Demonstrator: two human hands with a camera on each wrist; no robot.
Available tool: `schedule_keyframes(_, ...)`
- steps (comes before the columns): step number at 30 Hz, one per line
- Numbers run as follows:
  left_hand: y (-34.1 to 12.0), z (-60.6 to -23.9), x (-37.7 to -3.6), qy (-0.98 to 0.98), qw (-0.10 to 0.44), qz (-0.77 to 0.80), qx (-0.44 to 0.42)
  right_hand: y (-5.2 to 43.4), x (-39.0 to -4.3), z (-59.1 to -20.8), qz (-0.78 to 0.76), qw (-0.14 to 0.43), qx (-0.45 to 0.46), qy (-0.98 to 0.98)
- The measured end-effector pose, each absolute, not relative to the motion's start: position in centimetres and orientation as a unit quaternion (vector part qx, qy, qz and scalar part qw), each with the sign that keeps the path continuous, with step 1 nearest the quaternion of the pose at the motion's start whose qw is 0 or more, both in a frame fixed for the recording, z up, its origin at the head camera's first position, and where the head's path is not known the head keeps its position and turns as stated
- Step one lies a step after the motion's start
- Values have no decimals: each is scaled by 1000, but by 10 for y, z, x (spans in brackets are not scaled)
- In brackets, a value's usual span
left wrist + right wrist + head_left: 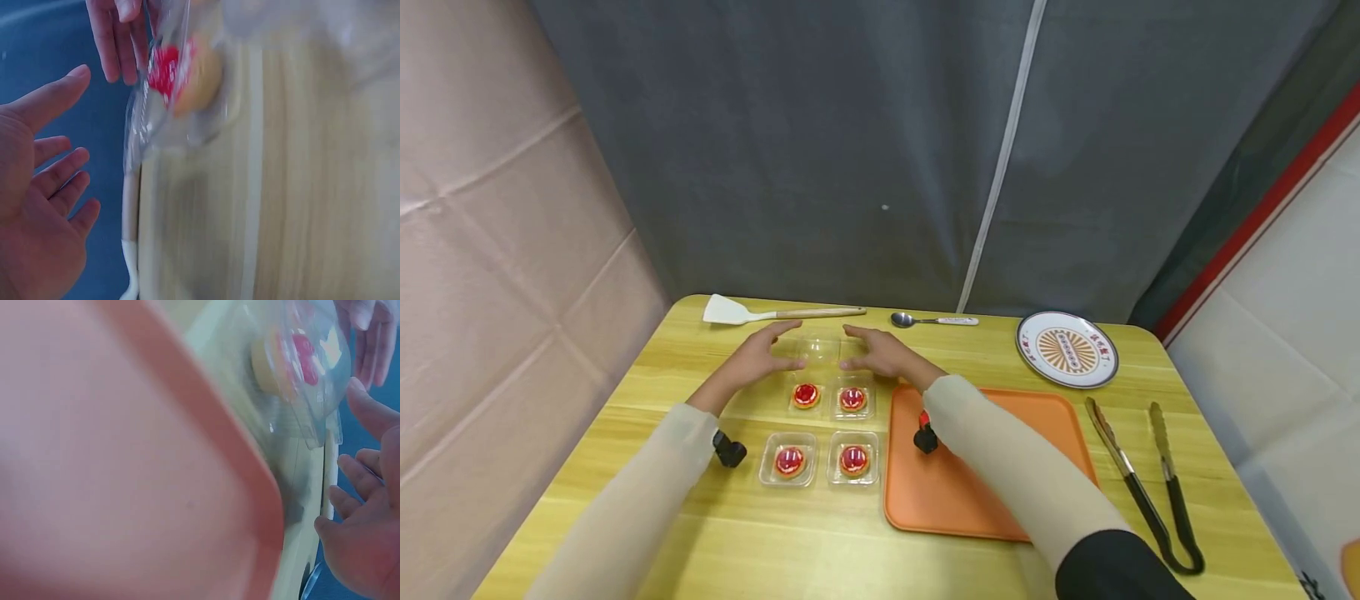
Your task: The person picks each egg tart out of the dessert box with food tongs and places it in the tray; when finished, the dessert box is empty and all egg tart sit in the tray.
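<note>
Overhead first: my left hand (752,358) and my right hand (883,354) face each other, palms inward, fingers straight, on either side of the raised clear lid (820,350) of a clear plastic tart box (831,393). From the head view I cannot tell whether the fingertips touch the lid. That box holds two red-topped tarts (806,395) and lies on the yellow table (775,533), just left of the orange tray (970,492). Two single boxed tarts (789,460) sit nearer to me. Along the far edge lie a white spatula (775,313), a spoon (932,320) and a patterned plate (1067,349); tongs (1142,483) lie right of the tray.

Left wrist view, blurred: my left hand (44,206) is spread, gripping nothing, beside the clear box (169,100) but apart from it; my right hand's fingers (115,37) reach the box's upper edge.

Right wrist view, blurred: my right hand (362,531) is relaxed and empty, just beside the box (300,369), with the tray rim (250,481) closer to the camera.
</note>
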State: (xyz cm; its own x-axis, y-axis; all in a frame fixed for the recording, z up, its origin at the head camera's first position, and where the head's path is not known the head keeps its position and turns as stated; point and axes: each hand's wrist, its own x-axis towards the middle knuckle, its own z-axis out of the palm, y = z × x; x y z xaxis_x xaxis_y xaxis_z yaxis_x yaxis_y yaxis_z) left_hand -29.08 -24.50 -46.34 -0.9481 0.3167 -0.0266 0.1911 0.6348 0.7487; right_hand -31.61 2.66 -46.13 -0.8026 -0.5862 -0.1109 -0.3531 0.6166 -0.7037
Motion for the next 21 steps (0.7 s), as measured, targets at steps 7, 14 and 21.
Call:
schedule_keyframes(7, -220, -455, -256, 905, 60, 372, 199, 47, -290, -462, -358, 148, -302, 871)
schedule_keyframes(14, -195, -461, -234, 917, 82, 307, 241, 62, -262, -468, -333, 144, -323, 874)
schedule_keyframes(21, -186, -470, -228, 924, 83, 268, 262, 66, -245, -478, -303, 130, -325, 887)
